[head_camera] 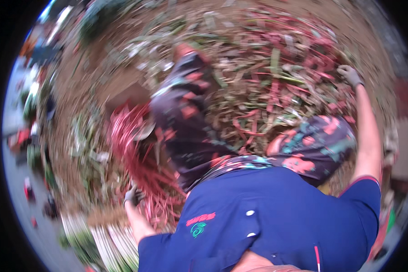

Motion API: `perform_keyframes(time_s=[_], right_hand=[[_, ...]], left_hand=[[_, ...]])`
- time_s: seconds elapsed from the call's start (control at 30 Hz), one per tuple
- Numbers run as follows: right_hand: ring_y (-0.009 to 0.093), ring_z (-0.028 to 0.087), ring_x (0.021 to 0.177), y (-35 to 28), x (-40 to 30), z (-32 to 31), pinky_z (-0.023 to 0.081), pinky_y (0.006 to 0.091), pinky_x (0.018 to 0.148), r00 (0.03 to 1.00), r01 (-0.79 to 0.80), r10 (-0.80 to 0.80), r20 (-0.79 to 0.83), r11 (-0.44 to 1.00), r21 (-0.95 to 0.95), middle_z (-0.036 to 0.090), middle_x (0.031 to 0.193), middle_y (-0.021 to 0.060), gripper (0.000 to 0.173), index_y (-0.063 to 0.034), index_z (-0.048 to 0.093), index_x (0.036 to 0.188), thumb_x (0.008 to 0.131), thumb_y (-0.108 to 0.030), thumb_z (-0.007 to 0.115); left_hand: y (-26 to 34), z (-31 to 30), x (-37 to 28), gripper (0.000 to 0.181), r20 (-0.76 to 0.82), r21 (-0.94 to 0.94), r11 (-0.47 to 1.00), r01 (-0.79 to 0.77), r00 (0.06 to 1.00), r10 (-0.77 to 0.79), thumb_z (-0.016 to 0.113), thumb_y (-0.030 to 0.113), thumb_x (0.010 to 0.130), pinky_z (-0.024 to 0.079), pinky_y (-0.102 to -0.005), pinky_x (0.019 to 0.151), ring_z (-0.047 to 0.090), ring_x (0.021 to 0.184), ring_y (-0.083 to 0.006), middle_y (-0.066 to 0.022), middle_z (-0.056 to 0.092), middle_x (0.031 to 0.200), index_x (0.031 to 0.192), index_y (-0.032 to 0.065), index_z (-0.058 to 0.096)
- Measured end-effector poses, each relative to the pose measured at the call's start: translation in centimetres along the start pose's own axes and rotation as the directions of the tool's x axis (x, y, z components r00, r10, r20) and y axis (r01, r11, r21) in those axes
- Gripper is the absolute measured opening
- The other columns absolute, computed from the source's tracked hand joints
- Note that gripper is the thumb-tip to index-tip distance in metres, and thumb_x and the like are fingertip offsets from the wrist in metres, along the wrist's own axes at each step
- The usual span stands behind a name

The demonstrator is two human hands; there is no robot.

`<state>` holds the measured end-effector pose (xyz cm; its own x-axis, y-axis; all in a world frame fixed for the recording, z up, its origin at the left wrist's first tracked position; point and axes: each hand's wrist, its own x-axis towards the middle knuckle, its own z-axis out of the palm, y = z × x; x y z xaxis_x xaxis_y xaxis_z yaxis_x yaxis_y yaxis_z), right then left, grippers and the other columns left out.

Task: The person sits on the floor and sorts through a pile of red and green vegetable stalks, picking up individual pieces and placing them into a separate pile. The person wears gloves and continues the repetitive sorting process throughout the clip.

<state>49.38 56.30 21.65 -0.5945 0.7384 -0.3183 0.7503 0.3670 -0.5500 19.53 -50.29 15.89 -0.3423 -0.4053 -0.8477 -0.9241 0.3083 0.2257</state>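
Observation:
My left hand (134,195), in a grey glove, is at the lower left beside a loose bundle of red plastic strips (125,136). Blur hides whether its fingers hold any of them. Out at the right, my right hand (350,74), also gloved, reaches over the edge of a heap of dry leaf scraps and tangled red strips (319,61); its fingers look bent, and nothing can be made out in them. Just below my left hand lie bundles of long white-and-green stalks, apparently green onions (112,244).
My bent legs in patterned trousers flank the leaf litter (238,91). A cardboard piece (129,95) lies by the red strips. Green bundles (97,22) rest at the upper left. Grey paving with more produce and blurred objects runs along the left rim.

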Motion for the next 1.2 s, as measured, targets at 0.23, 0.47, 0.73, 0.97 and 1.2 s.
perform_keyframes(time_s=[0.23, 0.47, 0.73, 0.97, 1.2], right_hand=[[0.012, 0.046, 0.048, 23.0, -15.0, 8.5, 0.038, 0.0293, 0.045, 0.755, -0.445, 0.656, 0.016, 0.494, 0.747, 0.053, 0.067, -0.0029, 0.007, -0.0144, 0.057, 0.089, 0.087, -0.021, 0.058], [0.013, 0.046, 0.042, 25.4, -22.8, 24.2, 0.037, 0.0284, 0.039, 0.422, -0.405, 0.907, -0.018, 0.206, 0.891, 0.057, 0.066, 0.0004, 0.017, -0.013, 0.054, 0.095, 0.086, -0.023, 0.064], [0.014, 0.063, 0.072, 14.6, -13.2, 11.7, 0.053, 0.0286, 0.068, 0.544, -0.094, 0.401, -0.737, 0.902, 0.422, 0.065, 0.101, 0.0027, 0.021, -0.0142, 0.066, 0.104, 0.084, -0.013, 0.063], [0.02, 0.064, 0.083, 14.6, -10.7, 3.0, 0.05, 0.0346, 0.08, 0.813, -0.28, 0.263, -0.52, 0.959, 0.046, 0.068, 0.089, 0.0073, 0.02, -0.0138, 0.07, 0.088, 0.088, -0.032, 0.062], [0.011, 0.062, 0.085, 7.7, -18.6, -8.4, 0.051, 0.032, 0.079, 0.704, 0.262, 0.026, -0.71, 0.919, 0.294, 0.067, 0.089, 0.0028, 0.014, -0.0094, 0.067, 0.083, 0.091, -0.018, 0.059]], left_hand=[[29.9, 17.2, -15.1, 0.023, 0.356, 0.319, 0.263, -0.911, 0.372, 0.857, 0.056, 0.028, 0.093, 0.044, -0.0242, 0.056, 0.053, 0.061, -0.0095, -0.001, 0.058, 0.077, 0.103, 0.0078, 0.06], [26.9, 45.6, -32.3, 0.019, 0.802, 0.121, -0.151, -0.981, 0.007, 0.597, 0.055, 0.013, 0.092, 0.045, -0.024, 0.069, 0.055, 0.078, -0.0094, -0.0002, 0.061, 0.093, 0.107, 0.0026, 0.062], [13.9, 56.6, -28.8, 0.018, 0.975, 0.055, -0.194, -0.979, 0.011, 0.223, 0.064, 0.016, 0.087, 0.049, -0.0298, 0.071, 0.062, 0.076, -0.0187, -0.0107, 0.064, 0.085, 0.097, 0.0013, 0.062], [15.6, 58.5, -31.2, 0.017, 0.967, 0.016, -0.226, -0.974, -0.042, 0.25, 0.063, 0.014, 0.087, 0.049, -0.0304, 0.07, 0.062, 0.075, -0.0194, -0.0112, 0.065, 0.084, 0.098, 0.0008, 0.062], [15.7, 58.5, -33.4, 0.017, 0.951, -0.069, -0.1, -0.993, -0.095, 0.294, 0.063, 0.012, 0.087, 0.047, -0.0265, 0.07, 0.059, 0.076, -0.0128, -0.0075, 0.064, 0.084, 0.098, -0.0008, 0.062]])
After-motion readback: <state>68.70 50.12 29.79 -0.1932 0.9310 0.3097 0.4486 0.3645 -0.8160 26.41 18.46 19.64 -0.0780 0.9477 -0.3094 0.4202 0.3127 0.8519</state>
